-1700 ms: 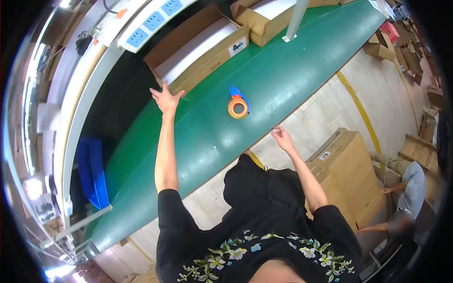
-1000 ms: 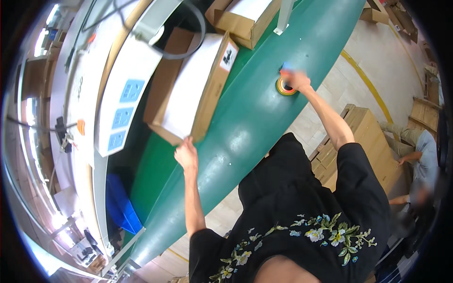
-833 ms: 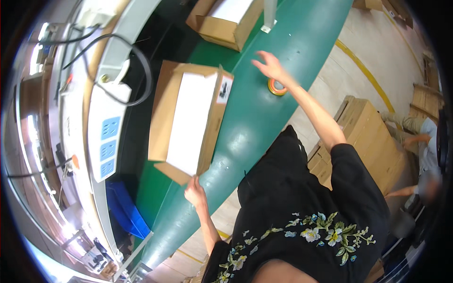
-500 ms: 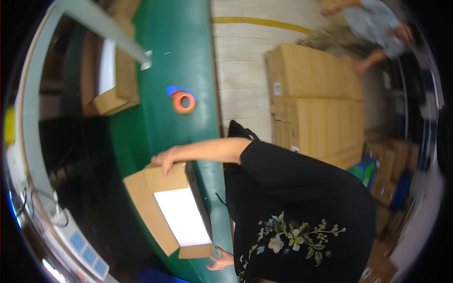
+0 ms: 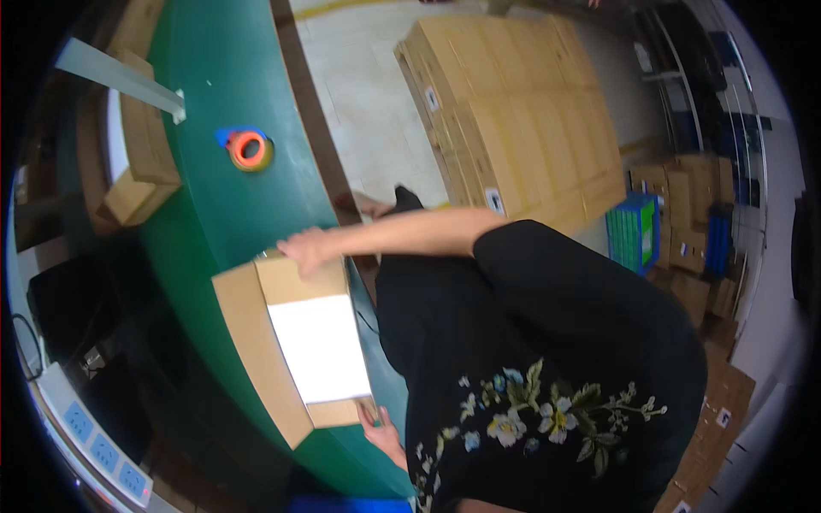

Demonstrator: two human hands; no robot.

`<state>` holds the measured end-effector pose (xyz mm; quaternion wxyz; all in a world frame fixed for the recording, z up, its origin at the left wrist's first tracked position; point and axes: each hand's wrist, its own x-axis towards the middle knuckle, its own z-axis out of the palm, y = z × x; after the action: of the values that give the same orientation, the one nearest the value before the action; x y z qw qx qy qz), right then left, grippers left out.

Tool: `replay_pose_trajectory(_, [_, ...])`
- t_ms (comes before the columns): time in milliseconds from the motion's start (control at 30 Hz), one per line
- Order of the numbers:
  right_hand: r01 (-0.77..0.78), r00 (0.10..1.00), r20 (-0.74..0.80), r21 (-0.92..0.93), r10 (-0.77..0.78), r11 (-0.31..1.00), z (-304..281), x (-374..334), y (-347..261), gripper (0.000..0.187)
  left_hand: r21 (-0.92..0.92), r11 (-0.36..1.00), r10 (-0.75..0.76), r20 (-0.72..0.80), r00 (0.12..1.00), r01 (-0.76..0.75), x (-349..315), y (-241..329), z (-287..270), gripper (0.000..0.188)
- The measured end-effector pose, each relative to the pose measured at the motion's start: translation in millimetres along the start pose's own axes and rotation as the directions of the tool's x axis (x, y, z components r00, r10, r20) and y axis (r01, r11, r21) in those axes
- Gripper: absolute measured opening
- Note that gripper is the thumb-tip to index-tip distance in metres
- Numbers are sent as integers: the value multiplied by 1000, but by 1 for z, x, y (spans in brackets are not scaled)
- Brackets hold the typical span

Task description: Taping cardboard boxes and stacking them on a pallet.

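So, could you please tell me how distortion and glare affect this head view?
In the head view, fisheye bending curves the green conveyor belt and stacked cartons toward a black rim; the white insert in the open cardboard box glares nearly featureless; right hand and left hand stay reasonably sharp.

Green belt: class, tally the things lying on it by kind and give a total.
Open cardboard boxes: 2, the held box and the far box
Orange tape roll: 1
Total: 3
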<state>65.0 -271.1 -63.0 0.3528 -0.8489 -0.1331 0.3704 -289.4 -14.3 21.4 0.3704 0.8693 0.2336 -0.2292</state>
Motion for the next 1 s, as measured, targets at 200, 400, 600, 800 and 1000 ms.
replay_pose_trajectory(200, [64, 993, 112, -370, -24, 927, -1, 39, 24, 116, 422, 897, 86, -460, 884, 132, 42, -21, -13, 76])
replay_pose_trajectory(400, [402, 905, -218, 154, -366, 902, -33, 52, -35, 57, 122, 708, -367, -778, 510, 695, 7, -95, 66, 108])
replay_pose_trajectory(600, [281, 928, 183, 229, -324, 932, -70, 86, -80, 35, -428, 882, -446, -625, 640, 197, 59, -7, 69, 89])
replay_pose_trajectory(800, [500, 837, 140, -591, -530, 633, -21, 34, -40, 53, -489, 863, -446, -621, 644, 126, 58, -25, 69, 86])
replay_pose_trajectory(1000, [150, 819, -359, -618, -447, 772, 0, -17, -6, 70, -693, 721, -547, -555, 627, 16, 63, -15, 40, 66])
